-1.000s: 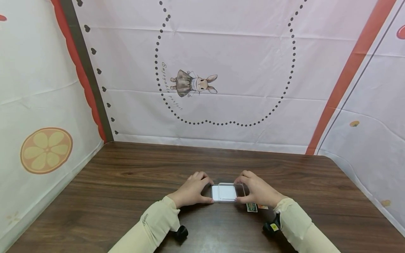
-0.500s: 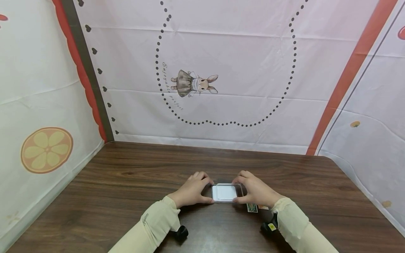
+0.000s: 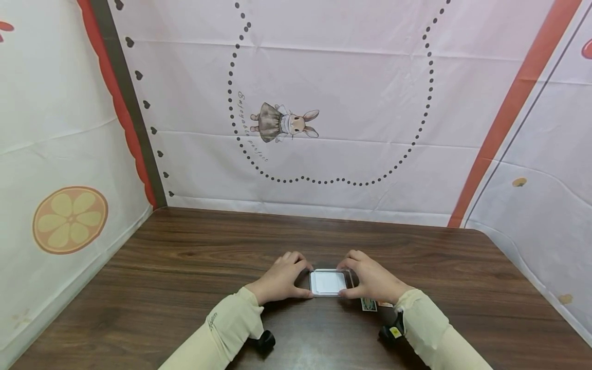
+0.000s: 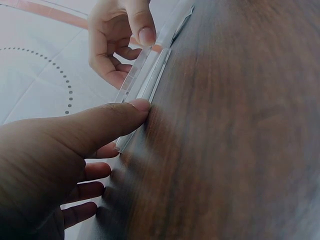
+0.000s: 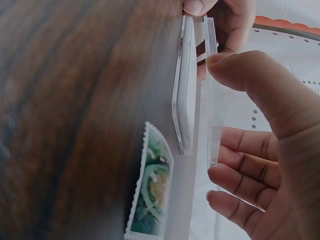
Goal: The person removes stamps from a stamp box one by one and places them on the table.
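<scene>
A shallow clear plastic case base with a white insert (image 3: 327, 282) lies flat on the dark wooden table. My left hand (image 3: 279, 280) grips the base by its left end, thumb at the near edge and fingers at the far edge. Above the insert my right hand (image 3: 373, 280) holds a clear plastic lid (image 5: 212, 95) between thumb and fingers. In the right wrist view a gap separates the lid from the white insert. The lid overlaps most of the base in the head view, its right end reaching past it.
A green postage stamp (image 3: 368, 304) with a perforated edge lies near my right hand, beside an orange one (image 3: 385, 303) partly hidden by that hand. A printed white cloth (image 3: 361, 92) hangs behind the wooden table (image 3: 208, 246) and along both sides.
My right hand has moved slightly left with the clear lid, which now overlaps more of the base. The left hand has stayed at the base's left end.
</scene>
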The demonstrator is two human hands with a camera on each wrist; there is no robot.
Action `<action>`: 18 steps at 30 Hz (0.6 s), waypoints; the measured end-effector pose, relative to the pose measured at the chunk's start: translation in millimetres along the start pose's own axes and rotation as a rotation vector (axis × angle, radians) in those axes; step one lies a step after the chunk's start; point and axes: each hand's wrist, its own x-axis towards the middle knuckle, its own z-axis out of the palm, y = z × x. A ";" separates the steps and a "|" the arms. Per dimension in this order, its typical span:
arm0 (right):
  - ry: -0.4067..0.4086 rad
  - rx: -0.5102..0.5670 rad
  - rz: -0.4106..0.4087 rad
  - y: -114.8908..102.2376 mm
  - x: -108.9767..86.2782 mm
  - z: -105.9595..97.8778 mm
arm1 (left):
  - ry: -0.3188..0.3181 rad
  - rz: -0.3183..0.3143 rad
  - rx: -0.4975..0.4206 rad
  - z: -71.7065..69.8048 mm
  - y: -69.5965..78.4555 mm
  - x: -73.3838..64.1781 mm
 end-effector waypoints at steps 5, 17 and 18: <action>-0.003 -0.004 -0.004 0.5 0.6 0.5 | 0.000 -0.001 0.009 0.6 -0.9 -0.2; 0.000 0.009 -0.016 0.1 3.6 3.8 | -0.011 -0.015 -0.002 -1.2 0.9 -0.9; -0.001 0.011 -0.017 -0.2 3.9 3.8 | -0.010 -0.015 -0.001 -1.2 0.9 -0.8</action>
